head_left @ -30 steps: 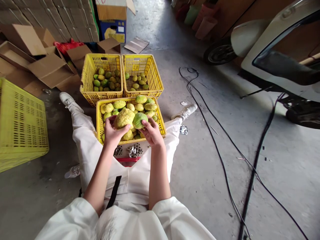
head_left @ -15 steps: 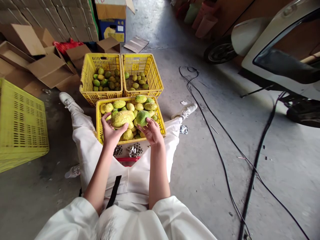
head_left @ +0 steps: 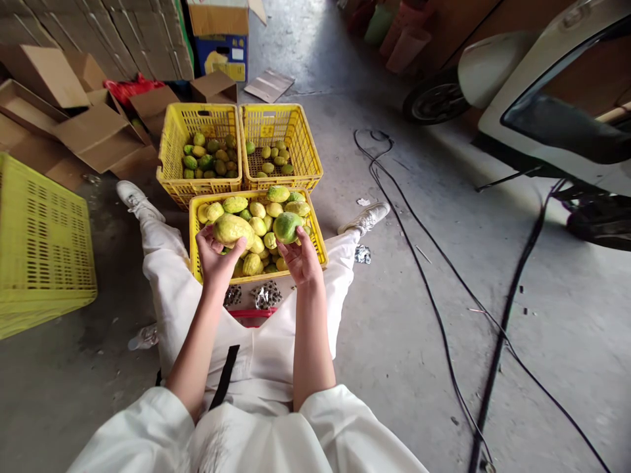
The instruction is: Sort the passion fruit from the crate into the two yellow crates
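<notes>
Head view, left hand: my left hand (head_left: 217, 257) grips a bumpy yellow-green fruit (head_left: 231, 229).
Right hand: my right hand (head_left: 302, 257) clasps a rounder green fruit (head_left: 287, 226).
Below: near yellow plastic crate (head_left: 194, 244), front edge.

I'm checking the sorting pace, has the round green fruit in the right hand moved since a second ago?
Yes. The round green fruit in the right hand has shifted up-frame toward the far rim of the near yellow plastic crate.
</notes>
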The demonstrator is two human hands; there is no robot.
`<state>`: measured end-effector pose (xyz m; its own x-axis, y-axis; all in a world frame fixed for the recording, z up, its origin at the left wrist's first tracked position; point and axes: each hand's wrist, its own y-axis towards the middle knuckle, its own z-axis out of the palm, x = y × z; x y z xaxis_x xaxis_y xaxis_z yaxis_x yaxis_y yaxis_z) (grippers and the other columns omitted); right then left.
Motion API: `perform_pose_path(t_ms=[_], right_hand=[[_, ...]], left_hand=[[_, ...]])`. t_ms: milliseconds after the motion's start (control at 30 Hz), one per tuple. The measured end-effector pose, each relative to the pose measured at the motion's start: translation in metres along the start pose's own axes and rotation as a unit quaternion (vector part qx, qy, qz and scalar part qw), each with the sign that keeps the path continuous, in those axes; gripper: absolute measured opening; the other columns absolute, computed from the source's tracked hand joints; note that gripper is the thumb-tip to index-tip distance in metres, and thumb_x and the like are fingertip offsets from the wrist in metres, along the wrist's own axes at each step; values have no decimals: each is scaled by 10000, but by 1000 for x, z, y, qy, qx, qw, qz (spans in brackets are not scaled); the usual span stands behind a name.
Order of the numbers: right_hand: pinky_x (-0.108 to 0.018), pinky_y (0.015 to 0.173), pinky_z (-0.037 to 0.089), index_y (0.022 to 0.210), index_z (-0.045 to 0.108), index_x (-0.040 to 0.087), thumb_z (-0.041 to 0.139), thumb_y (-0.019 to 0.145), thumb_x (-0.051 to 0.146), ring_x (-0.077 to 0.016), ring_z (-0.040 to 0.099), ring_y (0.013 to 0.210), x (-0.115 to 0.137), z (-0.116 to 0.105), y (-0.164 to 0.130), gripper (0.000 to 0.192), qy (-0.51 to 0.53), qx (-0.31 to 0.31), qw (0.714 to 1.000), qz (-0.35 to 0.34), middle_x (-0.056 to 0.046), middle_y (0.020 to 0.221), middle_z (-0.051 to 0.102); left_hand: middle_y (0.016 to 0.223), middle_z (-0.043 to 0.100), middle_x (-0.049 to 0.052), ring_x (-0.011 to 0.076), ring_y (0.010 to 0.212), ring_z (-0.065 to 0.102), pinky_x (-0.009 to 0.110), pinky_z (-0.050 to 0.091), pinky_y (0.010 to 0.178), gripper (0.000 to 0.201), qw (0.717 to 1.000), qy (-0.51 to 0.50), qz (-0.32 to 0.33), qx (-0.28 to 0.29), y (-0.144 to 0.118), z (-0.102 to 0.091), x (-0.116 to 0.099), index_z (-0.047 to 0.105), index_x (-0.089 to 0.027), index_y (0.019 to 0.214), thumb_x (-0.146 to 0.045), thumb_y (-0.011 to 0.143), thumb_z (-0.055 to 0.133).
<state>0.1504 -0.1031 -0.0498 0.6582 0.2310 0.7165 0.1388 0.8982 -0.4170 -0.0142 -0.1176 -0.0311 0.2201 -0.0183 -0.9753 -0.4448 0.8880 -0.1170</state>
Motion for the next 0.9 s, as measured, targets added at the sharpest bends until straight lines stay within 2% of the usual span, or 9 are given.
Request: perform_pose_path(t_ms=[167, 267, 367, 500, 667, 833, 900], right_hand=[[-293, 845, 624, 907, 656, 272, 803, 692, 402, -179, 693, 979, 2, -1, -2, 291, 15, 7, 1000, 3, 23, 987, 721], [-294, 775, 625, 943, 630, 272, 784, 691, 450, -179, 706, 915, 3, -2, -2, 344, 29, 16, 999, 24, 23, 945, 724], [-289, 732, 614, 1017, 581, 298, 739, 712, 515, -176, 722, 862, 5, -1, -3, 407, 34, 37, 999, 21, 40, 921, 723], [-290, 798, 596, 1063, 553, 318, 668, 780, 500, -183, 730, 943, 8, 1, -6, 356, -3, 48, 999, -4, 49, 967, 715], [-326, 761, 636, 1023, 582, 329, 784, 665, 479, -188, 715, 902, 7, 0, -5, 438, 15, 41, 999, 9, 36, 1050, 705], [-334, 800, 635, 1007, 606, 306, 853, 629, 425, -198, 714, 972, 5, 1, -7, 467, 16, 69, 997, 8, 28, 1041, 701], [-344, 799, 635, 1018, 613, 300, 869, 624, 430, -208, 721, 969, 6, 2, -10, 488, 6, 86, 996, 8, 18, 1017, 705]], left_hand=[[1155, 672, 56, 255, 1178, 617, 400, 523, 953, 643, 999, -33, -36, 10, 4, 0, 3, 498, -243, 1032, -383, 570, 922], [1052, 704, 53, 273, 1147, 636, 394, 527, 910, 593, 997, -43, -69, 10, 3, 0, 0, 534, -231, 977, -412, 558, 912], [971, 719, 38, 274, 1102, 657, 373, 531, 838, 499, 993, -43, -109, 33, 1, 1, -5, 565, -225, 921, -418, 585, 880], [942, 720, 38, 271, 1042, 685, 359, 546, 739, 403, 984, -56, -156, 66, 0, 0, -8, 592, -232, 859, -464, 618, 815], [1002, 727, 53, 284, 1056, 668, 381, 563, 749, 416, 973, -74, -209, 69, 4, -1, -5, 617, -250, 937, -533, 669, 763], [1015, 722, 93, 303, 981, 685, 435, 587, 710, 472, 962, -86, -242, 93, 4, 0, -5, 636, -264, 970, -608, 669, 751], [1023, 725, 94, 301, 969, 691, 448, 593, 713, 470, 957, -100, -258, 86, 3, 1, -7, 641, -267, 968, -600, 658, 759]])
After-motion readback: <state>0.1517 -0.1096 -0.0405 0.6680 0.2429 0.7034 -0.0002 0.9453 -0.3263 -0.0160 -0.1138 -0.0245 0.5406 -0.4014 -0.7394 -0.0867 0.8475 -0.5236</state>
